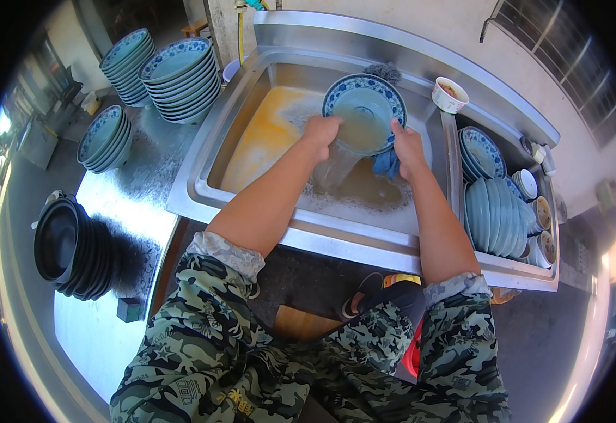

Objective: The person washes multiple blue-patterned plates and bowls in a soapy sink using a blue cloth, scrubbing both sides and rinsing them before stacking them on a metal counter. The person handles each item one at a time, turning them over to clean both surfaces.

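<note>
My left hand (321, 136) and my right hand (408, 148) grip opposite sides of a blue-and-white patterned bowl (363, 98), tilted over the large basin of a steel sink (339, 227). Murky water lies in the bowl and pours over its near rim into the basin. A blue cloth (386, 164) hangs or lies just below the bowl, beside my right hand; whether I hold it too I cannot tell. Cloudy water with suds and an orange-yellow film covers the basin floor. Behind the bowl, a grey scouring pad (383, 72) rests on the sink's back ledge.
Stacks of patterned bowls (178, 79) and black bowls (72, 248) stand on the steel table (144, 137) at left. A paper tub (449, 95) with food remains sits on the sink divider. The right basin holds pale blue dishes (495, 217) and several cups (540, 251).
</note>
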Tool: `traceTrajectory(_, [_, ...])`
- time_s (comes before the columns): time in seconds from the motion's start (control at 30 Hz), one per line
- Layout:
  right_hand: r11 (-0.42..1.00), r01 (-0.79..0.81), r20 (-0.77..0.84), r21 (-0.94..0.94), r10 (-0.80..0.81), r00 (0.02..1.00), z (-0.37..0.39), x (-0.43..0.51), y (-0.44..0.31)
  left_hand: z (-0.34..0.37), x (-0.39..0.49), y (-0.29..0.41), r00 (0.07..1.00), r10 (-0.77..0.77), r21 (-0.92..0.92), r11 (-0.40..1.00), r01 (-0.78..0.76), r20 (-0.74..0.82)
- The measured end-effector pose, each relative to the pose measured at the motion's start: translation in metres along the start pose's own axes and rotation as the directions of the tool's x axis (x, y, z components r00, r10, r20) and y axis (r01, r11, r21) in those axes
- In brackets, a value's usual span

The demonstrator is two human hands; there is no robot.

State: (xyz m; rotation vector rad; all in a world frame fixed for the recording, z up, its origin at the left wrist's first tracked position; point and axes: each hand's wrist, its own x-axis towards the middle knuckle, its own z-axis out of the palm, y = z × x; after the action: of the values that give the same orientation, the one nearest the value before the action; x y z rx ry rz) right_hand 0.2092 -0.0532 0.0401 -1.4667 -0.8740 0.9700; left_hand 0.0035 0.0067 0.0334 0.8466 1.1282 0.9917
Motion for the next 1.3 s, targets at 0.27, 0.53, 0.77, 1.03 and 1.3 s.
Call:
traceTrajectory(0.27, [0.972, 0.110, -0.050, 0.209, -0.101, 0.994, -0.004, 0.005, 0.003, 0.012, -0.009, -0.002, 0.938, -0.103, 0.163, 0.985, 0.051, 0.332])
traceTrajectory(0.53, [0.958, 0.147, 0.029, 0.245, -0.159, 0.987, 0.001, -0.002, -0.001, 0.009, -0.011, -0.004, 0.885, -0.128, 0.084, 0.991, 0.101, 0.447])
traceTrajectory(0.77, [0.915, 0.266, -0.089, -0.305, -0.306, 0.948, -0.016, 0.011, 0.007, 0.007, -0.006, 0.007, 0.963, -0.100, 0.165, 0.985, 0.059, 0.251])
traceTrajectory(1.03, [0.605, 0.379, 0.064, -0.700, -0.476, 0.877, -0.019, 0.003, -0.006, -0.014, 0.017, -0.015, 0.955, 0.259, 0.574, 0.764, -0.295, 0.145])
traceTrajectory(1.3, [0.569, 0.324, -0.088, -0.756, -0.580, 0.810, -0.031, 0.025, 0.020, 0.002, 0.001, -0.014, 0.984, -0.010, 0.553, 0.828, -0.091, 0.176])
